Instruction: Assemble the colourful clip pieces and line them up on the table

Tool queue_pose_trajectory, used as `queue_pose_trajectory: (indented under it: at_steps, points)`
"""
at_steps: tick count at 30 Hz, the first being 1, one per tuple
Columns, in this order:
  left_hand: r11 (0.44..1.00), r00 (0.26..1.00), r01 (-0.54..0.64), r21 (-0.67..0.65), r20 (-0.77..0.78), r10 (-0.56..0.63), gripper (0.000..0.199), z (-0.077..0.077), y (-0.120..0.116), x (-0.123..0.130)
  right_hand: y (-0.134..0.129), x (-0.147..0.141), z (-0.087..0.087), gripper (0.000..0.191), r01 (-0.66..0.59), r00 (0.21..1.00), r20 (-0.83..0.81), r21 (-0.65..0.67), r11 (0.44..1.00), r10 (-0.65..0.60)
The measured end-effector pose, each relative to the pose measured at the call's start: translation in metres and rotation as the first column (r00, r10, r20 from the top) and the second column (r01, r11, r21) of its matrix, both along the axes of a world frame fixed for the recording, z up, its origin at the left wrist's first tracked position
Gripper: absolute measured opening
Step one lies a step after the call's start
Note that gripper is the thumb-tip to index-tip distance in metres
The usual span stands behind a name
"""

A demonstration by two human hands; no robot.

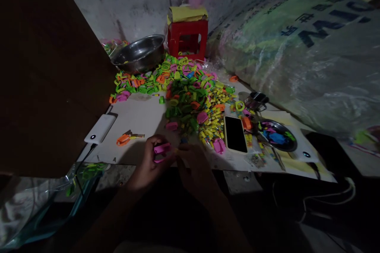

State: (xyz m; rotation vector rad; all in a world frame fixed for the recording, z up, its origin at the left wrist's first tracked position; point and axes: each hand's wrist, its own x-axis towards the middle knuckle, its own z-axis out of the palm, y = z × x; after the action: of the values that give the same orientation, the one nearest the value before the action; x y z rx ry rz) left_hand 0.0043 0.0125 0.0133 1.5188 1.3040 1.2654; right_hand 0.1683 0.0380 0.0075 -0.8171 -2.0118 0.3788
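Note:
Near the table's front edge, my left hand (151,163) is closed around a pink plastic piece (162,149) shaped like a loop. Beside it on the right, my right hand (191,163) has its fingers pressed together by the pink piece's right end; what they pinch is too dark and small to name. An orange piece (123,139) with a small yellow tube (137,136) lies to the left. Beyond my hands spreads a pile of green, pink and orange pieces (185,99), with many small yellow tubes (212,122) on its right side.
A metal basin (139,53) and a red stool (188,39) stand at the back. A phone (235,134), a metal cup (257,101) and a metal dish (292,142) are on the right. A white power bank (100,128) lies left, beside a brown board (53,79).

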Motion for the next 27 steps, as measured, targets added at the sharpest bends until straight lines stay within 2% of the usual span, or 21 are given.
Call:
queue_pose_trajectory:
  at_steps: [6,9,12,14,17,20,24,27]
  points:
    - [0.996,0.999,0.022,-0.083,0.039,-0.019,0.035,-0.009,-0.001,-0.001,0.000,-0.004,-0.010,0.013,0.069,0.971,0.220,0.101,0.992,-0.090]
    - [0.984,0.999,0.045,-0.174,-0.004,-0.046,0.030,-0.008,-0.001,-0.004,0.002,-0.005,-0.018,0.016,0.062,0.934,0.344,0.092,0.994,-0.090]
    - [0.963,0.977,0.091,-0.255,-0.164,-0.136,0.023,0.001,-0.002,-0.010,0.003,-0.005,-0.021,0.011,0.033,0.891,0.450,0.062,0.998,-0.058]
    - [0.966,0.936,0.104,-0.238,-0.304,-0.176,0.022,0.009,-0.002,-0.014,0.003,-0.007,-0.021,0.008,0.009,0.870,0.492,0.046,0.999,-0.031]
    - [0.983,0.901,0.080,-0.165,-0.411,-0.142,0.020,0.013,-0.001,-0.021,0.003,-0.012,-0.020,0.006,0.005,0.845,0.534,0.048,0.999,-0.030]
    - [0.998,0.911,0.014,-0.059,-0.411,-0.037,0.021,0.000,0.001,-0.031,0.003,-0.016,-0.019,0.004,0.023,0.864,0.503,0.033,0.999,-0.036]
    - [0.991,0.913,-0.118,0.063,-0.387,0.133,0.026,-0.035,0.006,-0.055,0.003,-0.015,-0.021,0.040,0.015,0.960,0.281,-0.043,0.999,-0.002]
    - [0.959,0.846,-0.231,0.162,-0.453,0.281,0.029,-0.059,0.016,-0.082,0.002,-0.010,-0.031,0.044,0.048,0.989,0.141,-0.080,0.996,-0.036]
